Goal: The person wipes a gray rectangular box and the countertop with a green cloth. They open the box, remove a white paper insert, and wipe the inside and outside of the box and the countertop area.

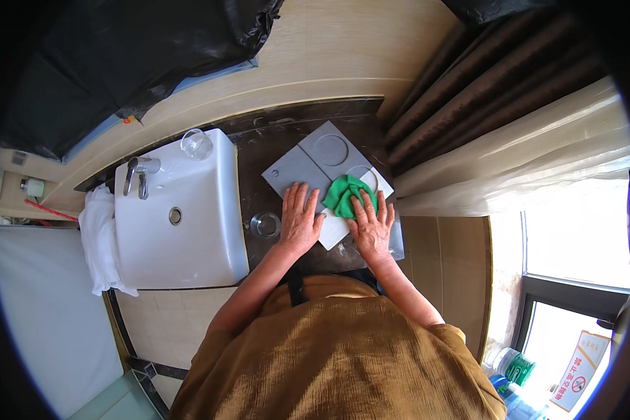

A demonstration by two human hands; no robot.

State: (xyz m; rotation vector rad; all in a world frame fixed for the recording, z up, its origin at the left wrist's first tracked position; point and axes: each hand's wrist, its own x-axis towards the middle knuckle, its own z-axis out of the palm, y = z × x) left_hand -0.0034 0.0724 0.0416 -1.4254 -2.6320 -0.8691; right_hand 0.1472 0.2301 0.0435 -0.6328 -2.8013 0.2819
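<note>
A flat grey tray (290,168) with a round recess and a dividing line lies at an angle on the dark countertop (255,189). White sheet-like pieces (334,232) show at its near right side, partly covered. My right hand (372,234) presses a bunched green cloth (340,197) down over the tray and the white part, fingers over the cloth. With fingers stretched out flat, my left hand (301,224) rests on the tray's near left edge and holds nothing. A clear drinking glass (265,225) stands just left of that hand.
A white washbasin (206,231) with a chrome tap (141,168) sits to the left, another glass (197,144) on its rim. White towels (99,241) hang beyond it. Curtains (525,168) border the right, and plastic bottles (514,367) stand by the window.
</note>
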